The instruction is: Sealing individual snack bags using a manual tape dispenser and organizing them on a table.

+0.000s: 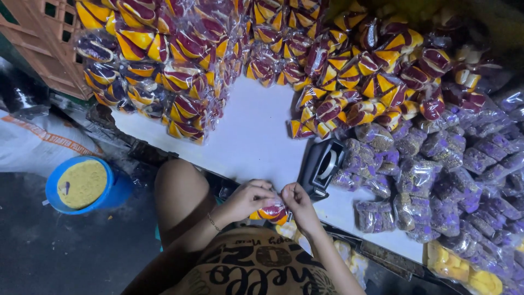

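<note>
Head view shows both hands pinched on one red-and-yellow packet (273,213) at the table (245,136) edge, left hand (248,198) on its left end, right hand (297,203) on its right, black tape dispenser (323,166) just beyond, purple packets (436,180) farther right.

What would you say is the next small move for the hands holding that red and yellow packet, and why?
Probably a reach with the right hand to the black tape dispenser for a strip. Both hands pinch the clear packet at its top, left hand steadying it, and the dispenser sits right beside them on the white table.
</note>
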